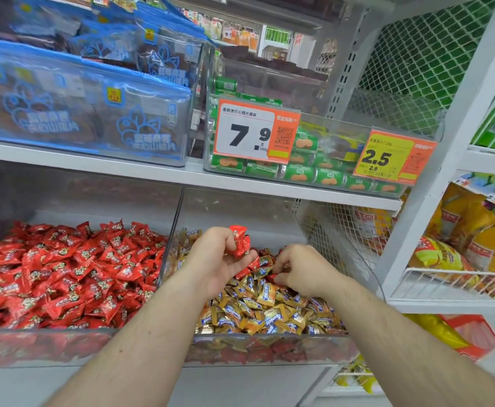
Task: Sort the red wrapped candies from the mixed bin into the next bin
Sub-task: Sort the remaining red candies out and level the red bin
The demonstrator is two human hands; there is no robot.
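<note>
Two clear bins stand side by side on the lower shelf. The left bin (43, 342) is heaped with red wrapped candies (64, 274). The right, mixed bin (269, 345) holds mostly gold wrapped candies (269, 312) with a few red ones at the back. My left hand (214, 259) hovers over the mixed bin and grips a bunch of red candies (240, 243) in curled fingers. My right hand (299, 271) reaches into the pile just to the right, fingers curled down among the candies; its fingertips are hidden.
A clear divider wall (171, 245) separates the two bins. The shelf board (181, 176) above carries blue bags (78, 113), a bin of green packs (313, 168) and orange price tags (255, 130). A white wire rack (446, 277) with yellow bags stands to the right.
</note>
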